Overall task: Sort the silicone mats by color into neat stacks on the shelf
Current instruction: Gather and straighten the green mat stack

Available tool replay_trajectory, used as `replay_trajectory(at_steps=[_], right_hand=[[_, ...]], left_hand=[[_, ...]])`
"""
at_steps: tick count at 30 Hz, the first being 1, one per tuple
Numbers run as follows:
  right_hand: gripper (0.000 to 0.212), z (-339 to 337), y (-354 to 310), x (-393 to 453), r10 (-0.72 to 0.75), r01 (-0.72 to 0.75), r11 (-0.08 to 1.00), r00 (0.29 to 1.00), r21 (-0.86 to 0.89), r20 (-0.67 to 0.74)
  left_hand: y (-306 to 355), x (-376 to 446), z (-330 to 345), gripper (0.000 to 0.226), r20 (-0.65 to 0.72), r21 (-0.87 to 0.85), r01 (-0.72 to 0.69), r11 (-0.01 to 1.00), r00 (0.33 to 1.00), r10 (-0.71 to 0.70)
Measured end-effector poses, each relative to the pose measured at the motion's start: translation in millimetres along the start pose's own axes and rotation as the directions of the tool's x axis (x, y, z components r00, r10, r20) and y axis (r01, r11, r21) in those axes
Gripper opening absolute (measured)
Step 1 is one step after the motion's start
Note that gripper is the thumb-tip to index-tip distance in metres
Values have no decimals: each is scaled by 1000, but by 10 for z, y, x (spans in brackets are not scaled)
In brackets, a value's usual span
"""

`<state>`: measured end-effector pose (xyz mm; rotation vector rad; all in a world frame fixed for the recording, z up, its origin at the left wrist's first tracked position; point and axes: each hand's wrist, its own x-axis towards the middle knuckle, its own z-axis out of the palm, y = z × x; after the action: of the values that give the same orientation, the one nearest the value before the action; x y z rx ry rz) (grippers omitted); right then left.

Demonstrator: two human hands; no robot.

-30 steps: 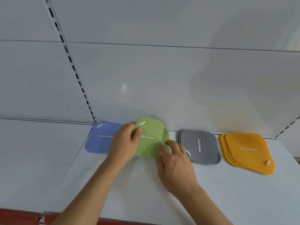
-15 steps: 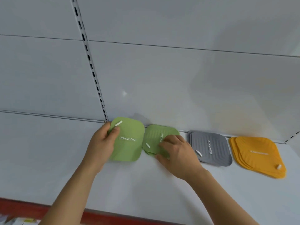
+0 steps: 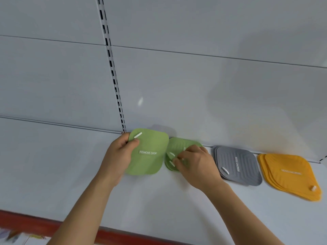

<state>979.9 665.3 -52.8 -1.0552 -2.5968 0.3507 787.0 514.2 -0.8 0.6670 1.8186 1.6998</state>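
Green mat is pinched by left hand; green stack is pressed by right hand. Grey stack and orange stack are laid alongside on shelf.

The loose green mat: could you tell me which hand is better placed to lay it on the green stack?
Left, probably: the left hand already grips the loose green mat, while the right hand rests on the green stack.
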Motion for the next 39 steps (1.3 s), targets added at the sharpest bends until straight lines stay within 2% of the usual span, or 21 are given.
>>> replay_trajectory(at_steps=[3, 7, 11, 14, 17, 19, 24, 28, 30, 33, 36, 38, 39], right_hand=[[40, -4, 17, -11, -33, 45, 995, 990, 91, -139], [36, -142, -4, 24, 77, -18, 987, 923, 158, -377], [30, -407, -82, -27, 215, -90, 960, 842, 265, -495], [28, -584, -343, -118, 191, -6, 953, 787, 302, -587], [24, -490, -683, -163, 41, 171, 930, 832, 325, -554], [21, -351, -774, -193, -27, 237, 914, 845, 330, -533], [24, -230, -720, -256, -113, 294, 925, 818, 241, -564], [25, -200, -700, -254, -113, 262, 940, 843, 218, -525], [24, -197, -674, -286, -139, 285, 929, 860, 236, -491], [23, -232, -542, -315, -153, 307, 910, 873, 278, -463], [23, -239, -192, -234, -18, 123, 972, 887, 199, -462], [22, -213, 45, -169, 30, 12, 994, 928, 109, -371], [23, -198, 110, -155, 15, 11, 996, 954, 84, -298]], left_hand=[[1, 5, 40, 24, 16, -60, 29, 998, 999, -28], [47, -17, 118, 24, 43, -93, 17, 996, 999, -13], [118, -43, 202, 24, 52, -135, 18, 991, 999, -11], [179, -111, 335, 27, 68, -175, 12, 985, 998, -1], [164, -208, 518, 31, 155, -180, 38, 983, 988, -10], [126, -258, 618, 32, 215, -202, 62, 978, 976, -18], [135, -302, 698, 33, 258, -315, 140, 939, 964, -57], [138, -342, 729, 35, 295, -313, 138, 940, 954, -42], [112, -352, 714, 32, 312, -242, 75, 967, 950, 5], [85, -310, 670, 22, 188, -100, -35, 994, 981, 54], [80, -219, 525, 26, 41, -55, -64, 996, 997, 67], [70, -155, 386, 29, -16, -87, -65, 994, 998, 64], [69, -131, 321, 27, -33, -115, -53, 992, 998, 50]])
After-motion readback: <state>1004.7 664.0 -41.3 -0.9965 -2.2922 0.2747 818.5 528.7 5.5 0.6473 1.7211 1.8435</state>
